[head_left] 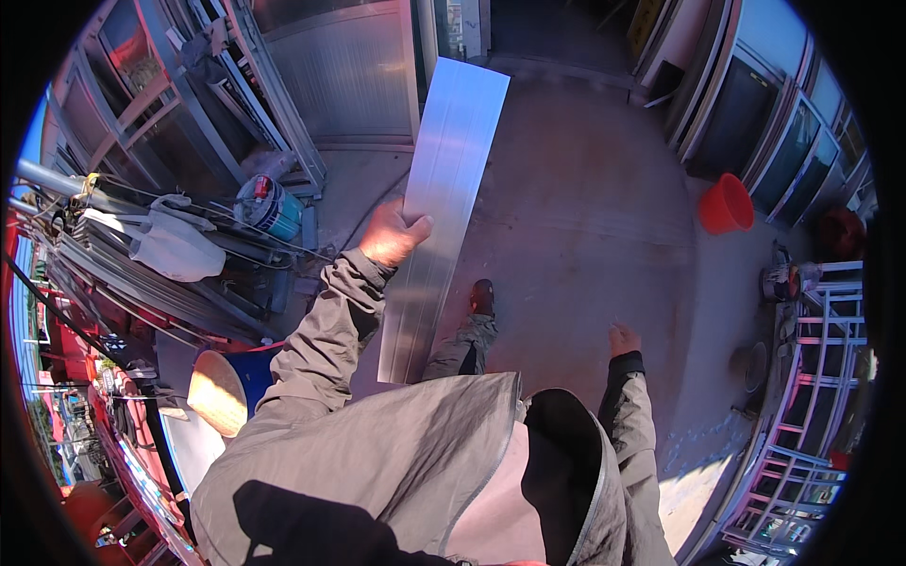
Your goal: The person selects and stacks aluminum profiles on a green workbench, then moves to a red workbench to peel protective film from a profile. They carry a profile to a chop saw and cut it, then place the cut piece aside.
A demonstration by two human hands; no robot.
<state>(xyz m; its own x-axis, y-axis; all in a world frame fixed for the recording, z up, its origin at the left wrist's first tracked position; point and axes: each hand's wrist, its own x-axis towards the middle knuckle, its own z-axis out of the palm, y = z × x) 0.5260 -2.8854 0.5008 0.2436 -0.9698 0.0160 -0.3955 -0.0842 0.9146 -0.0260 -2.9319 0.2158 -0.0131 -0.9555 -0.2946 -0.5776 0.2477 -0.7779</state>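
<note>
- Head view: a long, flat strip of shiny metal sheet [442, 203] is being carried at the person's left side, over a bare concrete floor [585, 208]; the step in hand is judged to be the carrying of this sheet across the yard.
- The left hand [392, 231] is clamped on the sheet's left edge, somewhat below its middle, with the thumb laid over the upper face and the fingers wrapped beneath.
- The sheet is held slanted, its far end pointing toward a corrugated grey door [344, 71] and its near end hanging close to the raised knee and the dark shoe [482, 296].
- The right hand [622, 338] is held out low at the right, well apart from the sheet, and nothing is seen in it; whether it is spread or closed cannot be told, as only its back is shown.
- A second hand on the sheet is judged to be called for next, since a strip held at one edge is likely to flex and swing.
- At the left, a cable reel [268, 206], a white bag [175, 247] and stacked metal bars are passed closely.
- A red bucket [725, 204] is seen well apart at the right.
- The underside of the sheet and the fingers there are hidden, and the rim of the view is bent and dark.
</note>
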